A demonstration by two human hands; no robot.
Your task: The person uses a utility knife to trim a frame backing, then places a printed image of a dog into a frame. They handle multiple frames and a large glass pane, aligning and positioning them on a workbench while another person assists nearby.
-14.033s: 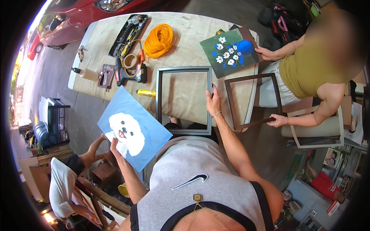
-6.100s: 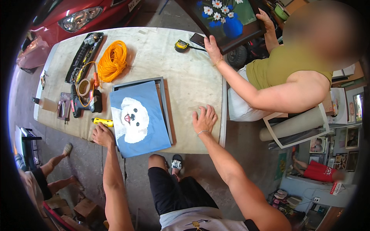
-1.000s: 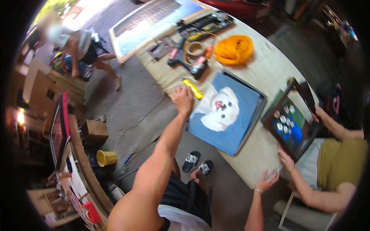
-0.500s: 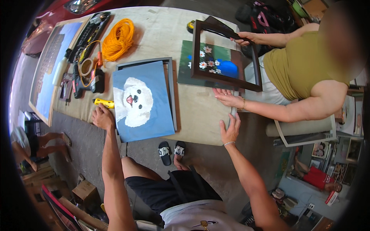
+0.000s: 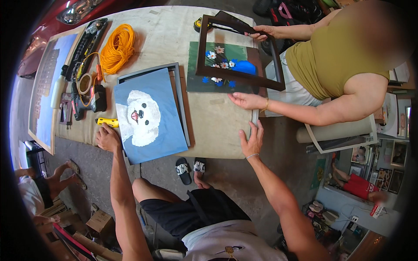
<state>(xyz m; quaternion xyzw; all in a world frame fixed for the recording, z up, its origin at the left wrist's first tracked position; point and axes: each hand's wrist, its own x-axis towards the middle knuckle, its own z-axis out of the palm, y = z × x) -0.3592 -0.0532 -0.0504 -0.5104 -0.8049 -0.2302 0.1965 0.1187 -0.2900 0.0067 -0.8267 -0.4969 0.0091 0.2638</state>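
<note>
Head view: co-worker (image 5: pixel 335 65) now one-handing brown picture frame (image 5: pixel 244 80), leaving daisy painting (image 5: pixel 225 65) unframed; left hand (image 5: pixel 108 138) resting by yellow utility knife (image 5: pixel 107 122), grip unclear; right hand (image 5: pixel 252 140) spreading open.

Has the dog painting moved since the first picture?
Yes: the dog painting went right, onto the gray frame; earlier held nearer you than the drill, now right of it.

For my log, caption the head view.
Dog painting on gray frame, left hand by yellow tool, right hand by table edge.
</note>
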